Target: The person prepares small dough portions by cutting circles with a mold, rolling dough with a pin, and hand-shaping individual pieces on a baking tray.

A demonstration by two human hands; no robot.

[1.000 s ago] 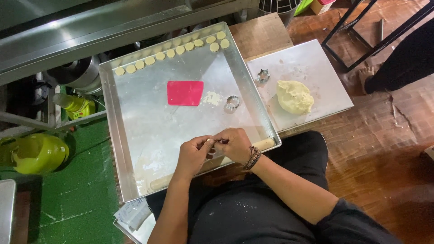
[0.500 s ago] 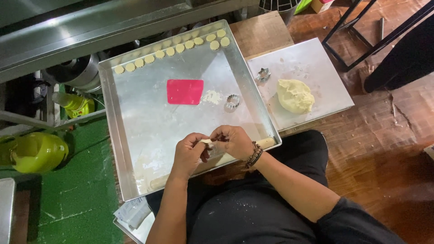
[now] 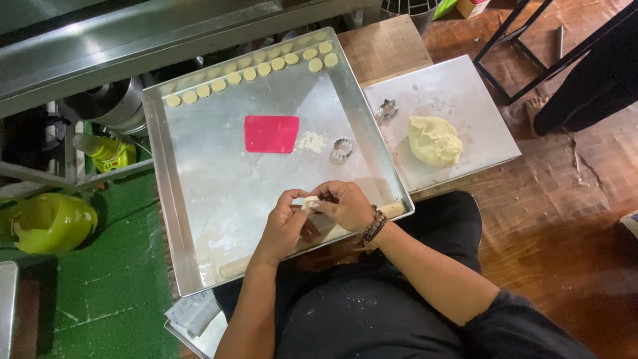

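My left hand (image 3: 284,226) and my right hand (image 3: 345,205) meet over the near part of a large metal baking tray (image 3: 199,199). Both pinch one small piece of pale dough (image 3: 310,203) between the fingertips. A row of small round dough pieces (image 3: 252,72) lines the tray's far edge. In the tray's middle lie a pink scraper (image 3: 271,133), a smear of flour (image 3: 311,141) and a round metal cutter (image 3: 341,148). A wooden rolling pin (image 3: 392,209) lies along the tray's near rim, mostly hidden under my hands.
To the right a smaller metal sheet (image 3: 465,100) carries a lump of dough (image 3: 434,141) and a second cutter (image 3: 387,109). A yellow-green helmet-like object (image 3: 46,223) and a bottle (image 3: 106,151) sit at left on green flooring. Dark metal legs (image 3: 525,53) stand at far right.
My hands have shifted slightly while working the small dough piece between the fingers; the piece now shows at the fingertips. Everything on the tray stays put.
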